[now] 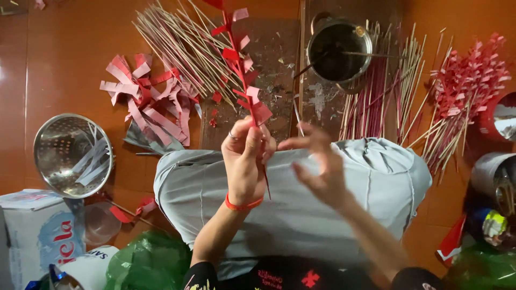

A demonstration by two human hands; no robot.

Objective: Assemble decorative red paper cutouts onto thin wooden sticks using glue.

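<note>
My left hand [245,158] grips a thin stick with red paper strips [238,59] stuck along it, held upright over my lap. A ring sits on one finger and a red band on the wrist. My right hand [320,167] hovers just to the right, fingers spread and blurred, holding nothing I can see. Both hands are above a grey cloth [376,182] that covers my knees.
On the orange floor lie a fan of bare bamboo sticks [177,43], a heap of pink paper strips [148,102], a metal pot [338,51], finished red-tagged sticks [462,91] at right, a metal colander [72,156] at left, a cardboard box and green bags near me.
</note>
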